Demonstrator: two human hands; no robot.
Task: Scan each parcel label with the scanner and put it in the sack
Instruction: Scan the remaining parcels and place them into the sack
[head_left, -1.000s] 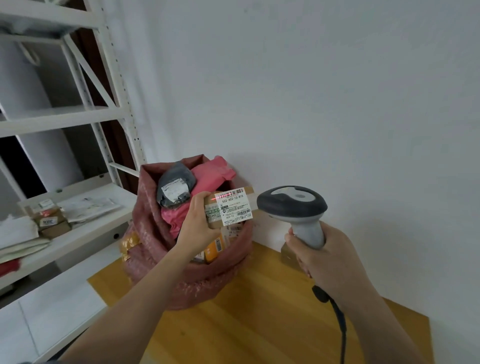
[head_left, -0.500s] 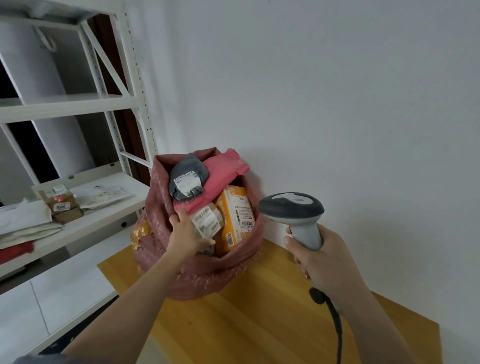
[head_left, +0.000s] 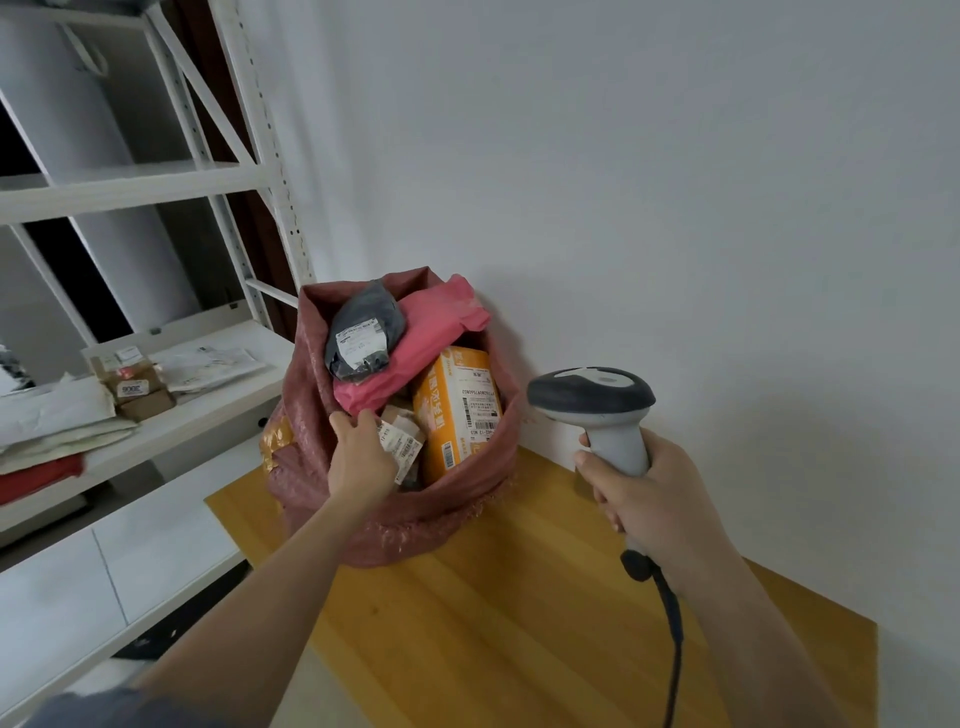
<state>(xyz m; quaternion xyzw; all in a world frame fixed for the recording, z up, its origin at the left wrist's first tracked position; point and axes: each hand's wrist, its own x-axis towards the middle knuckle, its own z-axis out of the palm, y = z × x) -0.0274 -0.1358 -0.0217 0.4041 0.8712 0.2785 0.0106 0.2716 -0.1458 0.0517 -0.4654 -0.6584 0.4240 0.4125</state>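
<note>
setting: a smooth yellow-orange wooden table (head_left: 519, 613) set into the corner of a plain white wall (head_left: 675, 182), with a white metal shelving rack (head_left: 208, 176) to the left. rack contents: small brown cardboard boxes (head_left: 136, 387) with labels, flat white mailers (head_left: 57, 415), a red flat item (head_left: 39, 475) on the lower stack. on the table, against the wall: a dusky pink woven plastic sack (head_left: 415, 519), mouth open and rim rolled outward, weave coarse and fraying at the fold. sack contents, visible at the mouth: a dark grey soft plastic mailer (head_left: 366, 327) with a white label, lying on a bright pink crumpled plastic mailer (head_left: 421, 348); an orange rectangular cardboard box (head_left: 457, 410) standing tilted, label and barcode facing up; a small brown cardboard parcel (head_left: 400, 441) with white barcode labels, low in the sack just left of the orange box. left hand (head_left: 363, 457): arm extended over the near rim, hand inside the mouth of the sack, fingers curled against the small brown parcel; whether they grip it or only touch it cannot be told. right hand (head_left: 649, 499): raised over the table to the right of the sack, fingers wrapped tight around the pale grey handle of a pistol-shaped handheld barcode scanner (head_left: 592, 400), its dark grey rounded head pointing left toward the sack, a black coiled-end cable (head_left: 670, 623) hanging from the base.
</note>
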